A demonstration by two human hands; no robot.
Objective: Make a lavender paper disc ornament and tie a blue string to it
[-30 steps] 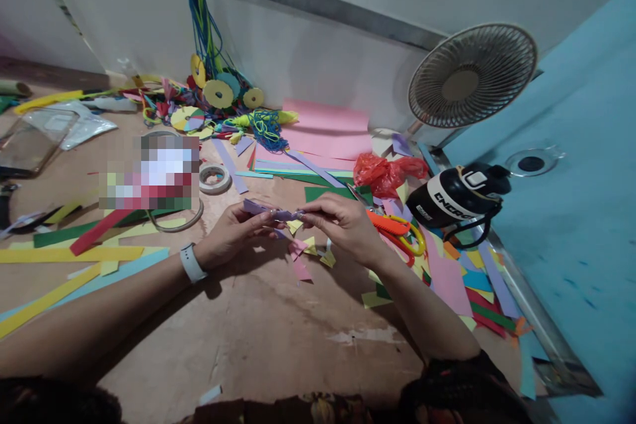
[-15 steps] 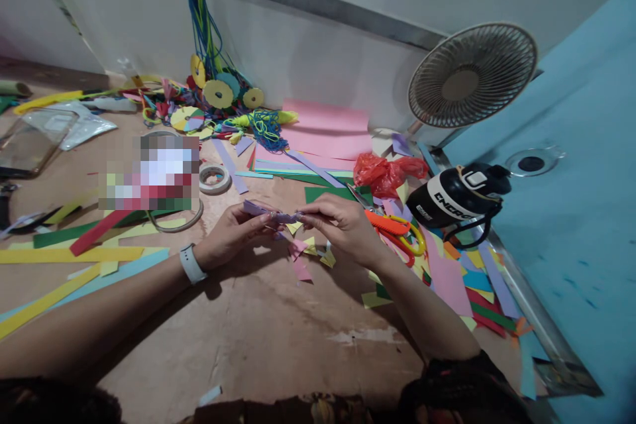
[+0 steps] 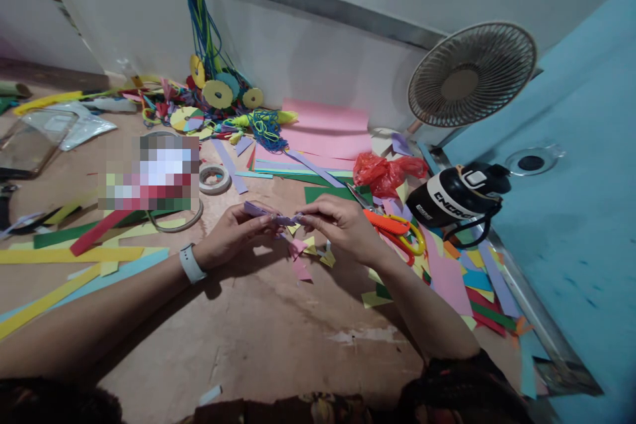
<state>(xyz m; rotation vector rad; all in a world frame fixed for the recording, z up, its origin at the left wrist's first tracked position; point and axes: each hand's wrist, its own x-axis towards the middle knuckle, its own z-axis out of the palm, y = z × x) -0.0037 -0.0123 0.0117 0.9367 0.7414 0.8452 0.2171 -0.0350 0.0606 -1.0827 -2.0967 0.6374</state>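
Between my two hands is a folded strip of purple paper [image 3: 258,210], held just above the table. My left hand [image 3: 237,233] pinches its left part between thumb and fingers. At the strip's right end, the fingertips of my right hand [image 3: 338,222] are closed on the same paper. Small pink paper scraps [image 3: 300,269] and pale yellow paper scraps [image 3: 326,257] lie on the table just beneath my hands. Orange-handled scissors [image 3: 390,222] rest beside my right wrist, with part of them under other things.
A tape roll [image 3: 215,179] lies beyond my left hand. To the right stand a black bottle [image 3: 452,195] and a fan [image 3: 472,76] near the wall. Pink sheets [image 3: 325,129], a red plastic bag [image 3: 385,173] and yellow paper strips [image 3: 69,256] lie around the table [image 3: 258,351].
My right fingertips have shifted slightly at the right end of the purple paper, which now looks a little tilted. My left hand stays nearly in place.
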